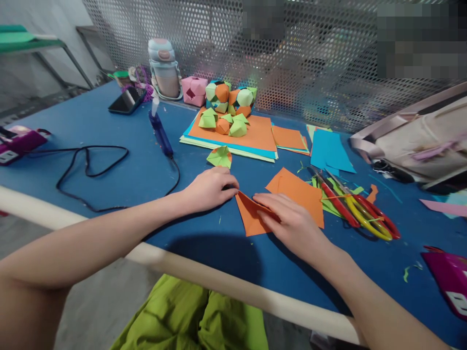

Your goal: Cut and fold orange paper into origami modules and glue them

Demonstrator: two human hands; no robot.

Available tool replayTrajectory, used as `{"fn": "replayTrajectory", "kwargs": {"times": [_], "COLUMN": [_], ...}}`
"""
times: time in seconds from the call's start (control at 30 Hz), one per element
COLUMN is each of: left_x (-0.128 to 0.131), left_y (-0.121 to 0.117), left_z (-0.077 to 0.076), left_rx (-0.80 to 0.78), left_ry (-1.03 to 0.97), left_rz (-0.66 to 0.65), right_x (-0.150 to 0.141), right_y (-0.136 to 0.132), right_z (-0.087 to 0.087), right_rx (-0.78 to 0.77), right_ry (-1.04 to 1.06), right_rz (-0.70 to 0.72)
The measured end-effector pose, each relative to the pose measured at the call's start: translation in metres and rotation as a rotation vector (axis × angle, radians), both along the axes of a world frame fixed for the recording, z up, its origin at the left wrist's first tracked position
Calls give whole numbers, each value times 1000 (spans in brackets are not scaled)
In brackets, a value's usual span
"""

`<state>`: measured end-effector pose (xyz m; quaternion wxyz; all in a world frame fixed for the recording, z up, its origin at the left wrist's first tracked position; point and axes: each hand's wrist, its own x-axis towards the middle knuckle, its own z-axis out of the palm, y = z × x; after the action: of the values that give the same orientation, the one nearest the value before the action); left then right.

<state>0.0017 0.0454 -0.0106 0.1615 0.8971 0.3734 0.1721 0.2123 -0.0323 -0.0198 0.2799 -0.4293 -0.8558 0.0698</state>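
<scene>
An orange paper sheet (251, 218), partly folded, lies on the blue table (120, 170) in front of me. My left hand (207, 188) pinches its left corner with curled fingers. My right hand (288, 221) lies flat on the fold, fingers stretched and pressing the paper down. A second orange sheet (302, 192) sits just behind it. A green and orange folded paper piece (220, 156) rests a little beyond my left hand.
Red and yellow scissors (359, 209) lie to the right on green scraps. A stack of coloured paper (241, 138) carries several folded paper balls (228, 104). A blue glue gun (161, 133) with black cable, phone (127, 100), bottle (164, 68), bag (412, 136) and mesh wall stand behind.
</scene>
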Motion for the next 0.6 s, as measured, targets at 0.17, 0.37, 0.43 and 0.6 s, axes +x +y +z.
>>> {"fn": "replayTrajectory", "kwargs": {"times": [0.17, 0.37, 0.43, 0.6], "left_x": [0, 0, 0, 1], "left_y": [0, 2, 3, 4], "left_z": [-2, -5, -6, -6], "left_rx": [16, -6, -22, -56], "left_ry": [2, -14, -33, -85], "left_rz": [-23, -13, -10, -10], "right_x": [-6, -2, 0, 3], "right_y": [-5, -3, -2, -2], "right_z": [4, 12, 13, 13], "right_rx": [-67, -64, -84, -115], "right_ry": [40, 180, 209, 153], "right_rz": [-18, -98, -46, 119]}}
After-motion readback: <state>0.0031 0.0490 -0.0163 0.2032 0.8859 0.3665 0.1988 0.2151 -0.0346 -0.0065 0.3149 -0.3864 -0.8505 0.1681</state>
